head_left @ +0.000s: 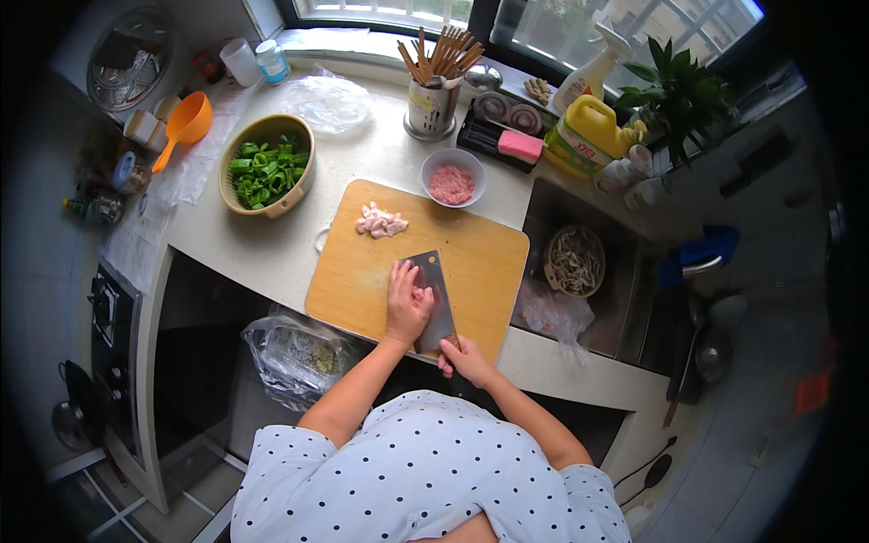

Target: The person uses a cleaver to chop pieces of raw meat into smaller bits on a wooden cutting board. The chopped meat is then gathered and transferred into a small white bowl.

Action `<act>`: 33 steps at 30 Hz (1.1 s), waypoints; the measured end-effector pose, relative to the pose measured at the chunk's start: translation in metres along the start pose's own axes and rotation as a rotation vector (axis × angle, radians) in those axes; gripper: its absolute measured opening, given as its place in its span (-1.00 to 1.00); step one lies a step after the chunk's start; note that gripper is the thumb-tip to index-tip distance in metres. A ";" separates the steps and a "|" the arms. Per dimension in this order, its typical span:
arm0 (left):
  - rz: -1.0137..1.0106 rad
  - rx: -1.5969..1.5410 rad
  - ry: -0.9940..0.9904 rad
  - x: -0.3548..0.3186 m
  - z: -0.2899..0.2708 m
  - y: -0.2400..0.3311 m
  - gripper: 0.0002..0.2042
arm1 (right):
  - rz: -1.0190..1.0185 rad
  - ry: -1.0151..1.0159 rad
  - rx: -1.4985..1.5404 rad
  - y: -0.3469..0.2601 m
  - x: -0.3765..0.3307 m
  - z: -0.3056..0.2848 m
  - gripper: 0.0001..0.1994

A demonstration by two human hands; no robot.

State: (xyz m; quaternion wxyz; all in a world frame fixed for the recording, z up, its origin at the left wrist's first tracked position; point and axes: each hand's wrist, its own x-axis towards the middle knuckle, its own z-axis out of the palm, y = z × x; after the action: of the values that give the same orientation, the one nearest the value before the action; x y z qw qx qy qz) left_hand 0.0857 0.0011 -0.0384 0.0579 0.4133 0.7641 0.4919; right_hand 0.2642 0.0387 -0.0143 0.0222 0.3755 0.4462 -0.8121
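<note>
We have a cleaver (431,299) lying across the near half of the wooden cutting board (362,271), its blade flat-sided toward us and its handle running back over the board's near edge. Our right hand (466,359) is wrapped closed around that handle just past the near edge of the board. Our left hand (407,303) lies palm-down on the blade's left side, fingers spread and not curled round anything; something pink shows at its fingertips, but we cannot tell whether it is pinned there.

We judge the cleaver to be heavy toward the blade, rigid, and likely slick where meat has wetted it, so the handle is the place to hold it, with the other hand kept on the broad flat, away from the cutting edge.

A small heap of pale pink meat pieces (380,222) sits near the board's far left corner, well apart from the blade. It looks soft, wet and slippery, best gathered with fingertips or scooped on the blade's flat.

Just beyond the board's far edge stands a small white bowl of minced meat (452,181). Further left on the counter (272,253) is a yellow bowl of chopped green peppers (265,167). To the right of the board, a strainer of pale strips (575,262) rests in the sink.
</note>
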 end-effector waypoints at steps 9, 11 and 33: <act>0.115 -0.190 -0.116 0.048 -0.020 0.043 -0.59 | -0.010 0.039 0.306 -0.059 -0.020 0.032 -0.84; 0.203 -0.138 -0.141 0.077 -0.018 0.053 -0.60 | -0.048 0.044 0.325 -0.086 -0.019 0.027 -0.83; 0.221 -0.157 -0.378 0.248 0.093 -0.007 -0.88 | -0.088 0.204 0.522 -0.159 0.007 -0.030 -0.88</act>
State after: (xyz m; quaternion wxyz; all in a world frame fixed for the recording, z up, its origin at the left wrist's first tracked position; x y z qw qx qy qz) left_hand -0.0341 0.2364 -0.0126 0.1776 0.5734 0.6491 0.4673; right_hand 0.2174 0.1585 0.0847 -0.1553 0.4288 0.2379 -0.8576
